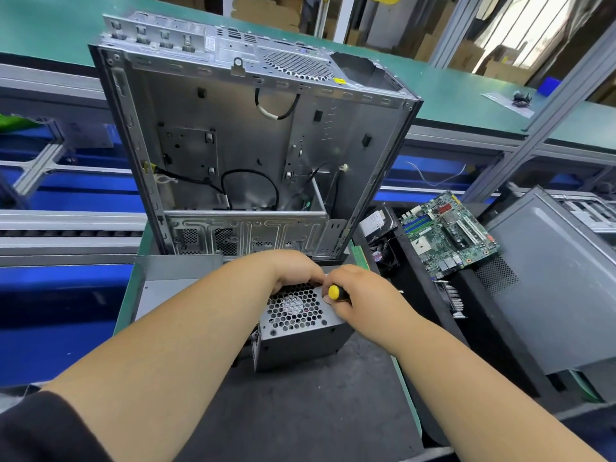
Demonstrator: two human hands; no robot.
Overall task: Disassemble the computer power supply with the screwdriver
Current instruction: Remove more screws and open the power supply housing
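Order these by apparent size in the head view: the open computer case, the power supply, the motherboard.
Largest to smallest:
1. open computer case
2. power supply and motherboard look alike; the supply is nearer and partly covered by the hands, so unranked.

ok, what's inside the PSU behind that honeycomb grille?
Through the power supply's grille a fan hub and blades show faintly. The rest is hidden by the casing, and the left hand covers the grille's far edge.
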